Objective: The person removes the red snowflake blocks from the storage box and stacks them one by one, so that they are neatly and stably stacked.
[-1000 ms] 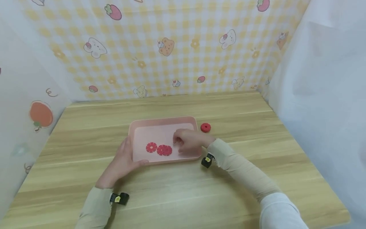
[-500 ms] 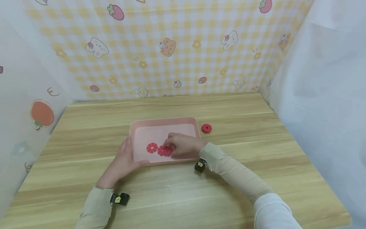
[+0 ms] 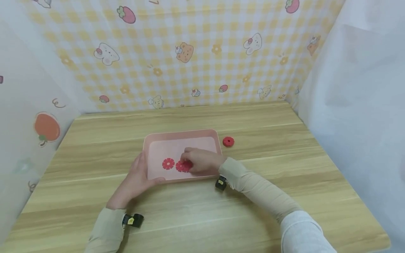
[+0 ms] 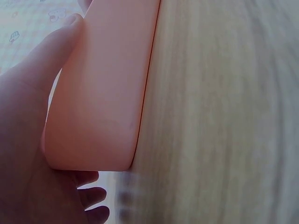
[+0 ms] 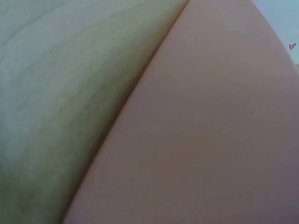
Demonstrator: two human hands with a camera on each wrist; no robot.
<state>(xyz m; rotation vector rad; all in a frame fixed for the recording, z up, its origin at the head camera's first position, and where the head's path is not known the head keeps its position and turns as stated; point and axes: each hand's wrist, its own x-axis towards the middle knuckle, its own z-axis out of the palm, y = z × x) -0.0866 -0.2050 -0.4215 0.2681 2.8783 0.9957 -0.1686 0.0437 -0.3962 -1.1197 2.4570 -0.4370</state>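
Observation:
A shallow pink tray (image 3: pixel 177 135) sits on the table. My left hand (image 3: pixel 134 181) holds its near left corner, thumb along the front wall and fingers at the left side; the left wrist view shows this thumb (image 4: pixel 56 46) against the tray wall. Inside the tray, one red notched disc (image 3: pixel 168 163) lies alone at left. Beside it, two more red notched discs (image 3: pixel 180 166) overlap. My right hand (image 3: pixel 202 161) reaches over the right side with curled fingers and thumb pinching at the right one of this pair, partly hiding it. The right wrist view shows only the tray's outer wall (image 5: pixel 196 130) and tabletop.
Just outside the tray's right side lies a thick red notched piece (image 3: pixel 228 141), seemingly stacked discs. The wooden table (image 3: pixel 190 218) extends around the tray. A yellow checked curtain (image 3: pixel 202 63) stands behind, with white sheets at both sides.
My right hand has moved left inside the tray and come down onto the overlapping discs. That pair has shifted slightly right, away from the lone disc. My left hand stays put.

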